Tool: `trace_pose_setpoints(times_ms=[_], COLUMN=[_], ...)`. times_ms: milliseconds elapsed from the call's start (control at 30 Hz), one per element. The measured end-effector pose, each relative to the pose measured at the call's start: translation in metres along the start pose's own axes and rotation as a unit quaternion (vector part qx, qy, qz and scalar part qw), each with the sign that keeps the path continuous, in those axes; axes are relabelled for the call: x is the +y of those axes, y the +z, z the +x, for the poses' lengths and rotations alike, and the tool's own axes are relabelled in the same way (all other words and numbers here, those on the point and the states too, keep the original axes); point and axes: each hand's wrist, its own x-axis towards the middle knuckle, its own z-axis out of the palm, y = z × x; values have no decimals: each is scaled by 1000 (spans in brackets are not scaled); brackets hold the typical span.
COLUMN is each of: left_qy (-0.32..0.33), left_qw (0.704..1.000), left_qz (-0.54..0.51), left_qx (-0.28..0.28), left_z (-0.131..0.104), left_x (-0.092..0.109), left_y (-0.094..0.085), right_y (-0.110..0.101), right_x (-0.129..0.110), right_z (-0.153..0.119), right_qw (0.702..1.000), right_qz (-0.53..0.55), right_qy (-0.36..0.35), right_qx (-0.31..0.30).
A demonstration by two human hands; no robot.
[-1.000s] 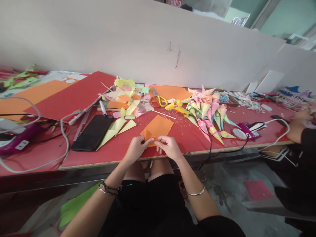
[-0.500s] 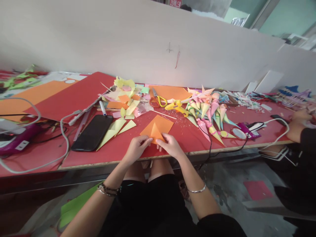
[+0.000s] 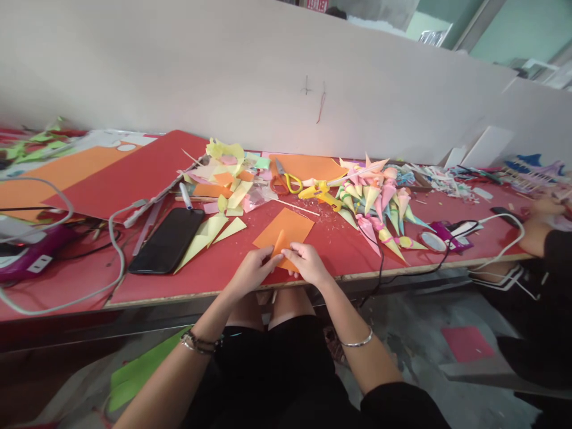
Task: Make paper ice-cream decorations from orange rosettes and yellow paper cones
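Between my hands is a small piece of orange paper [image 3: 279, 243], curled into a narrow pointed shape with its tip up. My left hand [image 3: 255, 266] pinches its left side between thumb and fingers. On the other side my right hand [image 3: 307, 262] is closed on the same paper, thumb tips nearly meeting. Beneath it a larger orange sheet [image 3: 290, 226] lies flat on the red table [image 3: 223, 262]. Pale yellow paper triangles [image 3: 205, 232] lie left of the sheet, beside a black phone [image 3: 167, 241].
A yellow glue gun [image 3: 320, 193] and scissors [image 3: 288, 179] lie behind the sheet. Finished paper cones [image 3: 379, 199] are heaped to the right. Paper scraps [image 3: 232, 173] and a marker [image 3: 185, 195] are at back left. Cables cross both sides. Another person's arm [image 3: 538, 229] rests at far right.
The small orange paper has gone from a broad, flat-looking triangle to a narrower curled shape. My right fingers have shifted slightly inward and my thumbs have come closer together.
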Motion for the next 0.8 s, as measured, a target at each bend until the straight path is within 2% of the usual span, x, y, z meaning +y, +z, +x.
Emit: trace_pose_setpoints(times_ms=[200, 433, 533, 633, 800], left_qy=[-8, -31, -52, -67, -54], left_qw=[999, 995, 993, 992, 995], left_qz=[-52, -96, -110, -102, -75], left_qx=[-10, -15, -2, 28, 29], left_z=[-2, -1, -1, -2, -2], left_x=[2, -4, -4, -1, 4], left_y=[-4, -8, -9, -8, -5], right_y=[5, 2, -2, -5, -7], right_x=[-4, 2, 1, -3, -7], right_z=[-3, -5, -8, -10, -9], right_qw=[995, 992, 987, 974, 970], right_qz=[-92, -86, -85, -130, -122], right_qy=[-34, -82, -135, -179, -202], right_qx=[20, 32, 3, -45, -54])
